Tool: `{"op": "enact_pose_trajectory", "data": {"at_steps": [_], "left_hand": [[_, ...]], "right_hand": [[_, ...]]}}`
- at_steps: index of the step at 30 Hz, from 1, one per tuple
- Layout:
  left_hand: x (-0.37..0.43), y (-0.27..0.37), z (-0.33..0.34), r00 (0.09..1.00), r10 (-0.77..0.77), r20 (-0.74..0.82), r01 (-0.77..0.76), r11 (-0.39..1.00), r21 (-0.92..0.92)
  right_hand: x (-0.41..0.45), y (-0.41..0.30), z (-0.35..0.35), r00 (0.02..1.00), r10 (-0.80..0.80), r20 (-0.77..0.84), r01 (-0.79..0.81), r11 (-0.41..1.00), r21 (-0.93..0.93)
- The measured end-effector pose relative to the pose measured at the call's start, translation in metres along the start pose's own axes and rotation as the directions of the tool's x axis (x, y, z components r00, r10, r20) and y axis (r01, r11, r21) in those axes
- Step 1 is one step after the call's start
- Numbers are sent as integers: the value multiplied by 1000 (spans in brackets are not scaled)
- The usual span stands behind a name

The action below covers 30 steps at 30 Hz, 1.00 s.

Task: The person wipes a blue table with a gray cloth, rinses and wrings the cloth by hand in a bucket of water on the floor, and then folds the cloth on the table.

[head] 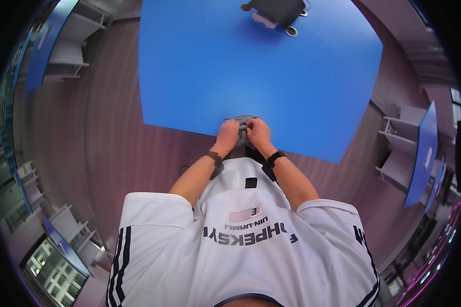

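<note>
A crumpled grey cloth lies at the near edge of the blue table, and part of it hangs over that edge toward me. My left hand grips the cloth's left side with bent fingers. On the other side, my right hand pinches it between thumb and fingers. The two hands are a short distance apart, with folds of fabric between them. Parts of the cloth are hidden under my fingers. Each wrist wears a dark band.
At the table's far side sits a black bag-like item with a pale pink thing under it. A round metal-rimmed grommet is beside it. More blue tables with white frames stand left and right. The floor looks wood-patterned.
</note>
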<state>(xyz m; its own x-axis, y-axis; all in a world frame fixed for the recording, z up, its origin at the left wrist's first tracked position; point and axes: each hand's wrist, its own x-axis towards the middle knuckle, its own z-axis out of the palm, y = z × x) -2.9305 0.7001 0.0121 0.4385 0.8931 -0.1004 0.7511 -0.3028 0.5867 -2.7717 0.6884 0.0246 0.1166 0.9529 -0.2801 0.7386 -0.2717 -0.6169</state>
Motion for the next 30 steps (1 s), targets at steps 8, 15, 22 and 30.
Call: {"op": "enact_pose_trajectory", "data": {"at_steps": [8, 15, 22, 30], "left_hand": [[-44, -81, -61, 949, -208, -237, 210, 978, -17], [-42, -76, -47, 964, -115, -239, 135, 989, 68], [-2, -12, -3, 980, 194, -44, -193, 981, 29], [5, 19, 19, 963, 258, 79, -245, 959, -140]], "right_hand": [[35, -97, 75, 967, -210, 143, 214, 977, -17], [17, -83, 70, 977, -180, 118, 184, 982, -28], [-26, -8, 19, 989, 114, -98, -115, 993, -9], [-51, 24, 3, 941, 286, -181, -291, 957, -1]]}}
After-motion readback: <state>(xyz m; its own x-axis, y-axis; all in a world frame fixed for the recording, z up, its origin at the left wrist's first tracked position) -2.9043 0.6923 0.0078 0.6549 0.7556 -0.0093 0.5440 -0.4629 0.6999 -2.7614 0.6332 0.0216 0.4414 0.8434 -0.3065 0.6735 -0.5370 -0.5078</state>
